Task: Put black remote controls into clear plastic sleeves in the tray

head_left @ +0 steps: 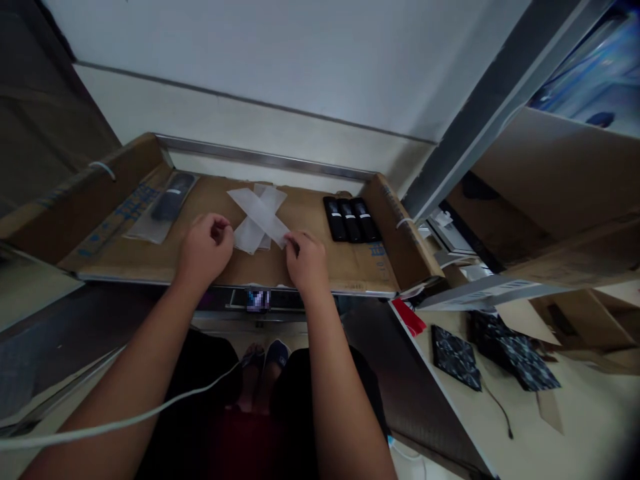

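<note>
R hand (307, 259) is pinching the top frosted sleeve (260, 213) by its near-R corner, mid cardboard tray (305, 210); L hand (206, 245) is curling beside it, can't tell if gripping. Prob. separating sleeves; next move's needing a clean single lift.

We'd say a small workshop or packing stn: our bench (305, 200) is cardboard-lined, w/ white ties (103, 170) thru its side walls, & carries translucent sleeves (260, 213), a dark bagged item (173, 200) & three black devices (350, 220) in a row. We've a metal post (500, 100), lg. cardboard box (560, 193) & open carton (590, 317) at R.
</note>
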Action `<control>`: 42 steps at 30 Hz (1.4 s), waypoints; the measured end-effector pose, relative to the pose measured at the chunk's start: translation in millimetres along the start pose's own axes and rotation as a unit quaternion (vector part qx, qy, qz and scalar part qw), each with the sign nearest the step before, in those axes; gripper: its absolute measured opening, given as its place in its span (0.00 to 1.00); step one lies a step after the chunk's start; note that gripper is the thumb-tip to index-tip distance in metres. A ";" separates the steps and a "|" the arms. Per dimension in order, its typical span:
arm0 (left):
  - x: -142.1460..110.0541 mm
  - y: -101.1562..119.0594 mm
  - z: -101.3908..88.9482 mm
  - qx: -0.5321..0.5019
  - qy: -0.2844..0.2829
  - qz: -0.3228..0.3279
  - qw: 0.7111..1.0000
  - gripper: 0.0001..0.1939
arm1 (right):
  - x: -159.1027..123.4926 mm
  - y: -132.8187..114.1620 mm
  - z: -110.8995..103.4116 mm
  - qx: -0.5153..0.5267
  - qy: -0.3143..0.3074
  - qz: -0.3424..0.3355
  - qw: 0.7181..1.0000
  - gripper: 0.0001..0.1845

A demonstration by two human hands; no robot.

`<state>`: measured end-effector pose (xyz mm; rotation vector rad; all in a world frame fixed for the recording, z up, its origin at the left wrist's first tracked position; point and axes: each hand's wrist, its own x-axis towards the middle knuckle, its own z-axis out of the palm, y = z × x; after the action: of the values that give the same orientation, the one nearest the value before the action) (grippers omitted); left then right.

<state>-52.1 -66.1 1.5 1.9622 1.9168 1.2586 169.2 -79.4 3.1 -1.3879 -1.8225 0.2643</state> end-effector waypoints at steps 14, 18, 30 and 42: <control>-42.7 53.1 29.1 -0.038 0.076 0.244 0.966 0.17 | -6.6 -8.4 1.4 0.191 0.044 -0.088 0.977 0.10; -44.6 52.1 30.2 -0.046 0.088 0.240 0.966 0.15 | -6.7 -9.1 0.2 0.206 0.038 -0.090 0.974 0.08; -33.3 59.5 29.7 -0.035 0.073 0.186 0.979 0.11 | -1.5 -17.9 -6.6 0.102 0.011 -0.131 0.986 0.19; -15.2 51.9 28.1 -0.072 0.085 0.074 0.991 0.02 | 30.8 40.1 -28.6 -0.310 0.028 0.167 0.936 0.21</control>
<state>7.6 -76.6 7.9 2.0126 1.7191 1.6037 215.8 -45.7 12.2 -2.1215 -1.6801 -0.2040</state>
